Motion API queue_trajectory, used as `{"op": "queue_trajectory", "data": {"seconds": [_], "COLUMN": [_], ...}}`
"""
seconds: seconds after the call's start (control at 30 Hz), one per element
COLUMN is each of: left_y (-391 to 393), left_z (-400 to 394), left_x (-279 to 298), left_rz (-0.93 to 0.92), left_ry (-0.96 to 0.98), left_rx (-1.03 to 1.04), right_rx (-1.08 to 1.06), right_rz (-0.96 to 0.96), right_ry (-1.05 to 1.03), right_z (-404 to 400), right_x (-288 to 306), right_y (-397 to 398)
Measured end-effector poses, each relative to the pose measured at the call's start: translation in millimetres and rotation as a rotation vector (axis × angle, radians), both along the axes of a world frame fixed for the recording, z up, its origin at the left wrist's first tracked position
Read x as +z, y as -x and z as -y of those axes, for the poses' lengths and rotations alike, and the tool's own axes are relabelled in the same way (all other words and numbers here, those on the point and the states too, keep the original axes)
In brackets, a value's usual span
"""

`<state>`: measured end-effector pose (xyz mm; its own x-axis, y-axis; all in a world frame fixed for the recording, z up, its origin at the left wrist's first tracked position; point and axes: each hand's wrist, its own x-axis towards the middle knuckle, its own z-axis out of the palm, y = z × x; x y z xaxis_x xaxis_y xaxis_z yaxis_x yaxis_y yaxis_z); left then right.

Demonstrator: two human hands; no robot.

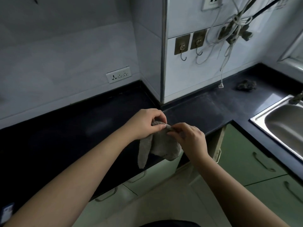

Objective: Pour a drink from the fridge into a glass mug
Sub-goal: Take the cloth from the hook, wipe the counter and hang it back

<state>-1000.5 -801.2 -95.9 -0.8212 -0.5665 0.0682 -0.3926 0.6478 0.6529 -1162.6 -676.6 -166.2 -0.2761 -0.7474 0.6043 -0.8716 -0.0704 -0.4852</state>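
A grey cloth [159,146] hangs between both hands above the front edge of the dark countertop [65,138]. My left hand [144,122] pinches its top edge with thumb and curled fingers. My right hand [188,136] pinches the same top edge just to the right. Two flaps of the cloth droop down below the hands. No fridge, drink or glass mug is in view.
A steel sink [285,126] sits at the right. A dark crumpled rag [246,85] lies on the far counter. Wall hooks [182,46], dangling cables [229,38] and a socket strip [118,74] are on the tiled wall. Pale green cabinets [242,163] stand below.
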Motion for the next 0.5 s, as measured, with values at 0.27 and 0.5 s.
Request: {"op": "queue_trajectory", "data": {"seconds": [0.27,0.5], "left_y": [31,48], "left_z": [-8,6], "left_x": [5,6], "left_rz": [-0.001,0.043], "left_ry": [0.201,0.378], "left_rx": [0.012,-0.041], "right_rx": [-0.096,-0.131], "right_rz": [0.032,-0.005], "right_ry": [-0.007,0.011], "right_z": [-4,13], "right_x": [12,14], "right_y": [20,27]}}
